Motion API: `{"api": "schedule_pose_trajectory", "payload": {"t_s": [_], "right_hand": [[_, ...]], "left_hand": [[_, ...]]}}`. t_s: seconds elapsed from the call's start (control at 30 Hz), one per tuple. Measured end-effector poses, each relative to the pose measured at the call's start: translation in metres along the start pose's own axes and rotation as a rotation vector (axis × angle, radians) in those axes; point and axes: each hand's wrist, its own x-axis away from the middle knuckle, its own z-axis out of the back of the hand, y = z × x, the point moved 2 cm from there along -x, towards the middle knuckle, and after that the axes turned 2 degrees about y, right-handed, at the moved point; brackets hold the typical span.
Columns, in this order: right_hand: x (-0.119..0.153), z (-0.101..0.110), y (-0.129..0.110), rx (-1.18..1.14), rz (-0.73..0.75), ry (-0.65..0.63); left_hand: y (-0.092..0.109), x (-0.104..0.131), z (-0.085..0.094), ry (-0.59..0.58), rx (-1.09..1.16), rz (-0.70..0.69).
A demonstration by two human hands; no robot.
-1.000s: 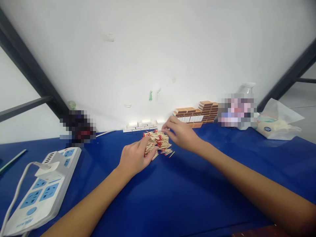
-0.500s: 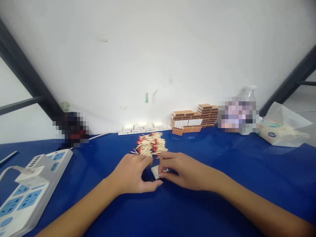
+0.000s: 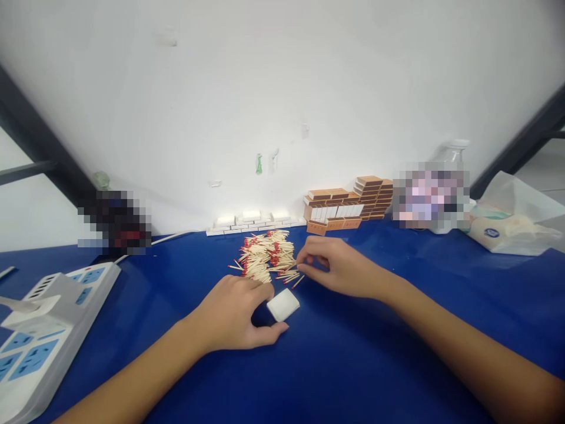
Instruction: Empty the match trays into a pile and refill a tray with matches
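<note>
A small white matchbox tray [image 3: 283,305] lies on the blue tabletop. My left hand [image 3: 233,315] rests beside it with thumb and index finger spread around its left side; whether they touch it I cannot tell. Beyond it is a heap of red-tipped matchsticks [image 3: 260,256]. At the heap's right edge my right hand [image 3: 333,265] has thumb and index finger pinched at the end of a matchstick. A few loose matchsticks [image 3: 289,277] lie just below those fingertips.
Along the wall stand stacked white trays [image 3: 253,222] and brown matchbox sleeves [image 3: 371,197]. On the left lies a power strip [image 3: 66,347] with a plug in it. At the right sits a tissue pack [image 3: 507,232]. Pixelated items stand at both sides.
My right hand has moved up from the white tray to the right edge of the match heap, so the tray now shows fully. My left hand has hardly moved.
</note>
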Motion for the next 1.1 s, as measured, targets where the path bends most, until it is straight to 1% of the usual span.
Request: {"api": "schedule_pose_trajectory", "payload": {"t_s": [0.1, 0.2, 0.3, 0.53, 0.63, 0.73, 0.8, 0.9, 1.03, 1.1], "right_hand": [[-0.001, 0.003, 0.008, -0.006, -0.025, -0.097], [0.000, 0.000, 0.008, -0.049, -0.029, -0.206], [0.002, -0.005, 0.007, -0.038, -0.034, -0.252], [0.004, -0.013, 0.013, -0.018, -0.098, -0.254], [0.003, -0.012, 0.005, -0.039, -0.099, -0.172], [0.004, -0.010, -0.010, -0.098, -0.078, -0.097], [0.006, -0.012, -0.019, -0.127, -0.058, -0.108], [0.011, -0.018, -0.028, -0.107, -0.034, -0.159], [0.014, -0.025, -0.028, -0.084, -0.055, -0.214], [0.014, -0.026, -0.027, -0.088, -0.055, -0.219]], "left_hand": [[0.000, 0.000, -0.001, -0.019, 0.004, -0.007], [0.001, 0.000, -0.002, -0.024, 0.022, -0.009], [0.001, -0.001, -0.001, -0.008, 0.032, -0.008], [-0.001, -0.003, 0.000, 0.022, 0.024, 0.014], [-0.002, -0.004, -0.002, 0.035, 0.003, 0.020], [-0.004, -0.004, -0.004, 0.053, -0.008, 0.031], [-0.005, -0.004, -0.004, 0.069, -0.008, 0.033], [-0.007, -0.004, -0.003, 0.089, -0.002, 0.028], [-0.006, -0.005, -0.002, 0.096, -0.004, 0.018], [-0.006, -0.005, -0.002, 0.104, -0.008, 0.014]]}}
